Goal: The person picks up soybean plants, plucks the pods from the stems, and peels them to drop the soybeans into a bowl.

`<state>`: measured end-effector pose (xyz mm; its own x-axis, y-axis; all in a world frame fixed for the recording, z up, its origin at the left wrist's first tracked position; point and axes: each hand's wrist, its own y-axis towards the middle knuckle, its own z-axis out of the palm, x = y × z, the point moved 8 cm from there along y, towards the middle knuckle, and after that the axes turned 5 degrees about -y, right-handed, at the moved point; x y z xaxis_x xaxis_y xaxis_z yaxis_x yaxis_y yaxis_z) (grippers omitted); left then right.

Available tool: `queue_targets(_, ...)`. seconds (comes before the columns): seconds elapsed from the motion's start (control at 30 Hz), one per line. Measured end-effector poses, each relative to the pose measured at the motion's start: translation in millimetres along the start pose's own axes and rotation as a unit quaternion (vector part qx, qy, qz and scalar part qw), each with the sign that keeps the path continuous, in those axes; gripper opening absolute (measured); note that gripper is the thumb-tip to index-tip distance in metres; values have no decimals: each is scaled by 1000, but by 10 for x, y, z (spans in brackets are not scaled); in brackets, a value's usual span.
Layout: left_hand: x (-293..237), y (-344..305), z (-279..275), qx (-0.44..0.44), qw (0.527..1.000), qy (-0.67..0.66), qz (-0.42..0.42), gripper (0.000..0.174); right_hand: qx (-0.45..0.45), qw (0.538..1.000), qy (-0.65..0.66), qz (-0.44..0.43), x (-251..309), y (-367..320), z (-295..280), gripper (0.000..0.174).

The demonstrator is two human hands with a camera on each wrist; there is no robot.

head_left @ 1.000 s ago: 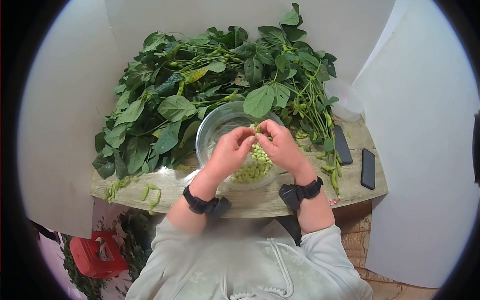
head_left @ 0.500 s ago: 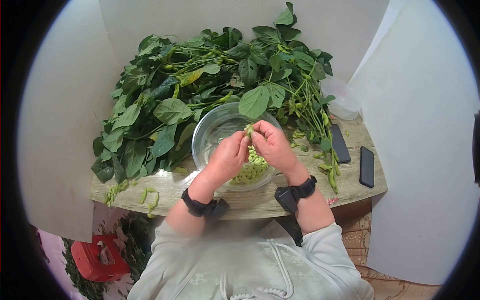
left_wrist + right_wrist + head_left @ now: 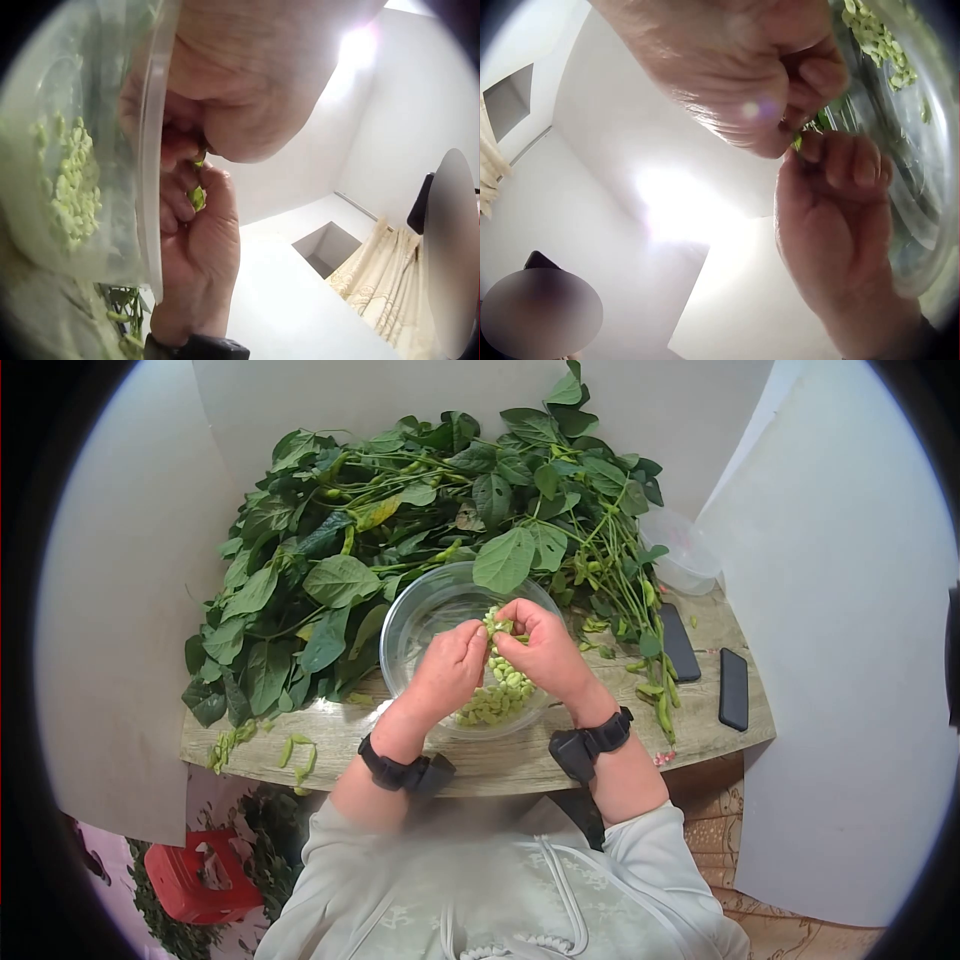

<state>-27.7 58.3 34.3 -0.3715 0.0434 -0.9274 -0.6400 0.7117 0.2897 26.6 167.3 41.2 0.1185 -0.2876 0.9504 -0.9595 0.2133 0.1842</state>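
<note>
My left hand (image 3: 450,668) and right hand (image 3: 545,652) meet over a clear plastic bowl (image 3: 398,622). Between their fingertips they pinch a green soybean pod (image 3: 196,199), mostly hidden by the fingers. In the right wrist view only a small green bit of it shows where the thumbs and fingers come together. Shelled green soybeans (image 3: 495,706) lie heaped in the near part of the bowl, below the hands. A broad leaf (image 3: 503,560) from the plants overhangs the bowl's far rim.
A big heap of leafy soybean stalks (image 3: 340,580) covers the back of the wooden table (image 3: 470,770). Loose pods (image 3: 300,755) lie at the front left. On the right are two dark phones (image 3: 733,690) and a clear container (image 3: 684,555). A red stool (image 3: 205,880) stands below left.
Both hands stay together over the bowl, their fingertips shifting on the pod. The right fingers have spread slightly from the left ones. The head view has shifted a little.
</note>
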Motion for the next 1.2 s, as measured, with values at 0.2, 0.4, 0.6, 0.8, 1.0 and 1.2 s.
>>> queue_targets(0.2, 78, -8, -5, 3, 999, -13, -46, 31, 2, 993, -62, -98, 98, 9, -24, 19)
queue_targets(0.4, 41, -11, -18, -4, 999, 11, -43, 32, 20, 984, -131, -117, 147, -12, -49, 20)
queue_targets(0.6, 33, -14, -6, 10, 998, -60, -31, 34, 25, 995, -69, -71, 130, -18, -114, 16)
queue_targets(0.8, -62, -26, 60, 4, 998, -64, -16, 22, 55, 997, -5, -54, 79, -2, -63, 13)
queue_targets(1.0, 62, 12, -51, -30, 998, -44, -22, 18, 36, 983, 178, -27, 149, -31, -221, 24)
queue_targets(1.2, -3, -10, -75, -62, 998, -23, 7, 16, -71, 977, 198, -42, 399, -176, -741, 32)
